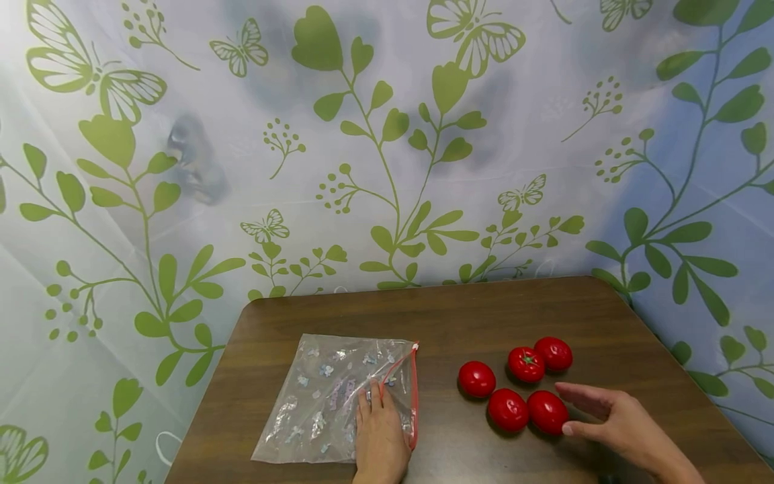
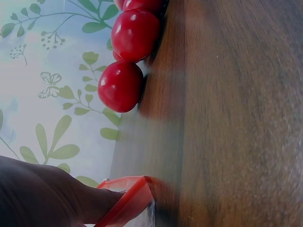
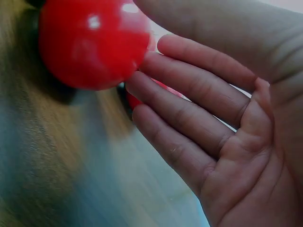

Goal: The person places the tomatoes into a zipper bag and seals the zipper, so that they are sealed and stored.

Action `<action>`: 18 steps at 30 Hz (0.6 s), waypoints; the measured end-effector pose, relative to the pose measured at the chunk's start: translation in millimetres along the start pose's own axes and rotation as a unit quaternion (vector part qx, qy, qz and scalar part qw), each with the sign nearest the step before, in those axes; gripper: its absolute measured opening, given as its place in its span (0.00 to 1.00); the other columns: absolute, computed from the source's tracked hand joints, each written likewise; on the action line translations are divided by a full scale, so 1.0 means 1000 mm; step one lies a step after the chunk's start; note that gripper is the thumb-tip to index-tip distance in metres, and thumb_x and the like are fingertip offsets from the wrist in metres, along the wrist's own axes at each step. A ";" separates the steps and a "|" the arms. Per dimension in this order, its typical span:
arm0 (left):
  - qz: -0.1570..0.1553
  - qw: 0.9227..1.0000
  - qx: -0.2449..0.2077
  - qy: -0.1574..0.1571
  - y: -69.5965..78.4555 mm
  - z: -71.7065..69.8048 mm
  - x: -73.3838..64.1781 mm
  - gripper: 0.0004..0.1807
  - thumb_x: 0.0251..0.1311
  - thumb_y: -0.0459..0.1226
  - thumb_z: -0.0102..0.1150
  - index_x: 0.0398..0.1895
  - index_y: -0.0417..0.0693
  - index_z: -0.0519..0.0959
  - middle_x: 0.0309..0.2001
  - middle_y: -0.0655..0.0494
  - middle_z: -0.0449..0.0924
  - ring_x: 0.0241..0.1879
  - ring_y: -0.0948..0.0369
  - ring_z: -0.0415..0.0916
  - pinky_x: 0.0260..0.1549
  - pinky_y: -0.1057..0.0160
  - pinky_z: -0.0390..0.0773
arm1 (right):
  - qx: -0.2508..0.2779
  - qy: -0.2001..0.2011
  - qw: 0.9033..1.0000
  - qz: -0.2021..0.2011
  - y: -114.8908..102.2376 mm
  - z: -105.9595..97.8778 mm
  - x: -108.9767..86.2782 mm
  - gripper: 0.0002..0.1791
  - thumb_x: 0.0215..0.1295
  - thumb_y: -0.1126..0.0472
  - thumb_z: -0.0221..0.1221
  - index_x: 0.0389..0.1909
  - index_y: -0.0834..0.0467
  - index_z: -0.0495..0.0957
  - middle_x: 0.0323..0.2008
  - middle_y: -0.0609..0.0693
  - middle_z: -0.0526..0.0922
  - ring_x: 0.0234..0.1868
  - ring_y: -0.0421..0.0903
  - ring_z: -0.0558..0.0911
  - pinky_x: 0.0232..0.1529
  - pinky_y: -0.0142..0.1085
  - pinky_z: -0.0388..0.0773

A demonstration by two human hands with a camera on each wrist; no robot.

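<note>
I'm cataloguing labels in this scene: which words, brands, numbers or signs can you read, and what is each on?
No readable text anywhere.
Bag: small coloured prints, too small and blurred to tell whether any are letters.
Tomatoes: no lettering seen.
Backdrop: only plant and butterfly pictures.
Table: no marking seen.

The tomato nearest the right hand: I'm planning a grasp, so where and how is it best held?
Grip this tomato around its rounded widest part, probably from the right, where the right hand is; a second tomato crowds its left.
</note>
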State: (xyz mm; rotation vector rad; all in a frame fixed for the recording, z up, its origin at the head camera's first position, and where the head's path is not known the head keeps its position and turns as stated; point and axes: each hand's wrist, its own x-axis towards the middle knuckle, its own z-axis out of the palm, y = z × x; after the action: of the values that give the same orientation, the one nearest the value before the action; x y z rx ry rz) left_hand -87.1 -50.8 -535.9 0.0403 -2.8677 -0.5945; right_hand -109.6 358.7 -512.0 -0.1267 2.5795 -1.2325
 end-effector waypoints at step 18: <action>-0.001 1.000 0.005 -0.005 0.000 0.000 0.000 0.50 0.37 0.31 0.87 0.69 0.24 0.75 0.73 0.26 0.73 0.73 0.25 0.70 0.71 0.32 0.75 | -0.031 0.007 0.999 -0.013 0.008 0.010 0.005 0.39 0.65 0.49 0.78 0.72 0.64 0.79 0.67 0.66 0.85 0.59 0.43 0.90 0.51 0.27 0.86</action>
State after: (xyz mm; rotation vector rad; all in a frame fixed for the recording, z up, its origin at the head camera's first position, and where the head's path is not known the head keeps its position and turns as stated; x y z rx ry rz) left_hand -86.8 -51.2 -535.8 0.0412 -2.8799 -0.5827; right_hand -111.6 355.6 -525.5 -0.1649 2.6358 -1.1669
